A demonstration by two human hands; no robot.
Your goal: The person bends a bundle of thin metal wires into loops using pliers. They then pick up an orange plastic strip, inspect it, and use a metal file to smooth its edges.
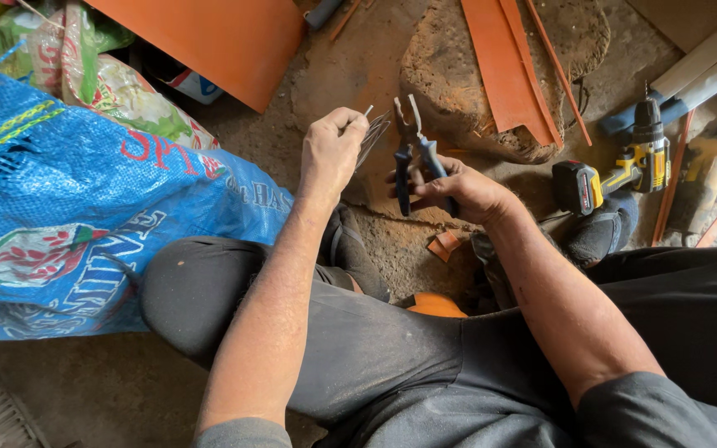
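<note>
1. Left hand (pixel 331 149) pinched shut on a thin bundle of wires (pixel 372 133), held up above the knees, the loose ends fanning toward the pliers (pixel 412 153).
2. Right hand (pixel 456 189) clenched around the blue handles of the pliers, nose pointing up and away, jaws slightly parted, tips just beside the wire ends, not clearly touching them.
3. Likely slip: thin springy wires sliding out of a fingertip pinch once the pliers bite or twist, scattering onto the dirt floor (pixel 358 66) and hard to find there.
4. Likely pinch or prick: fingertips of the left hand very near the plier nose; sharp wire ends pointed toward the right hand.
5. Possibly an uneven grab, only some strands caught, since the ends splay apart.
6. No bench here; work done in the air over bent knees, so little steadying for either arm.
7. Close by on the right: yellow and black cordless drill (pixel 624 166) lying on the ground near the shoe (pixel 595 236), within reach of a swinging elbow.
8. Ahead: large rock (pixel 499 75) with orange strips (pixel 508 66) laid across it.
9. To the left: blue woven sack (pixel 85 216) pressed against the left knee, crowding that side.
</note>
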